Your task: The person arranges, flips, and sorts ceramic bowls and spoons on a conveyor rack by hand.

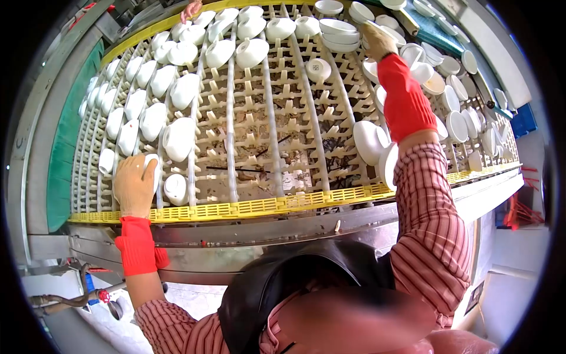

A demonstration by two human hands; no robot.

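Left hand [135, 184] clamped over a white cup [152, 171] at the near edge of the peg conveyor [259, 207]. Right hand [377, 40] far out, gripping a bowl [371, 26]. Cups tilted on pegs, probably for draining.

— How many hands are there?
— Three. The person's left hand [135, 186], the person's right hand [377, 40], and one more hand [191, 10] at the far edge.
— How many red cuffs?
— Two, one on each of the person's arms.
— How many belts with pegs?
— One big belt [277, 118].
— How many white bowls [178, 138]?
— Too many to count right. Dozens on the left side.
— And white dishes [457, 125] on the right?
— Also dozens.
— How many cups with the bottom showing?
— One cup [318, 69] in the middle.
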